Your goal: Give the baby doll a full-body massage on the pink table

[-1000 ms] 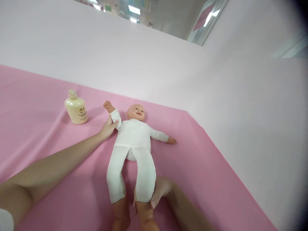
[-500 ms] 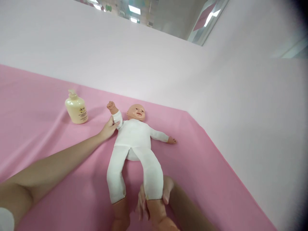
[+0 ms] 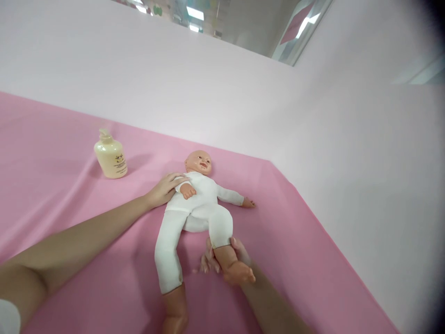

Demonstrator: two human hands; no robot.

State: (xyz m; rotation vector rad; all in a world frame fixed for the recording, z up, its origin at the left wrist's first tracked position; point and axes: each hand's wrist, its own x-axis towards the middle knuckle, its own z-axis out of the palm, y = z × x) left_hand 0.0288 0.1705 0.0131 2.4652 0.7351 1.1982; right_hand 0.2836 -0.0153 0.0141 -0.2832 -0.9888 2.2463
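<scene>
A baby doll (image 3: 195, 197) with a white cloth body and bare plastic head, hands and feet lies face up on a pink sheet (image 3: 292, 260). My left hand (image 3: 167, 189) is wrapped around the doll's sleeved arm on the left of the view, pressing it across the chest. Cupped around the lower leg on the right of the view, my right hand (image 3: 225, 256) holds it raised and bent at the knee. Part of that hand is hidden behind the leg. The doll's other arm is stretched out to the right, and its other leg extends toward me.
A pale yellow pump bottle (image 3: 111, 155) stands upright on the sheet at the left. Beyond the sheet's far and right edges rises a white wall (image 3: 222, 97). A reflective glass panel (image 3: 243, 25) is at the top.
The doll's left-side arm has gone from pointing up and outward to folded over its chest, with my left hand following. My right hand has bent the doll's leg up toward its body.
</scene>
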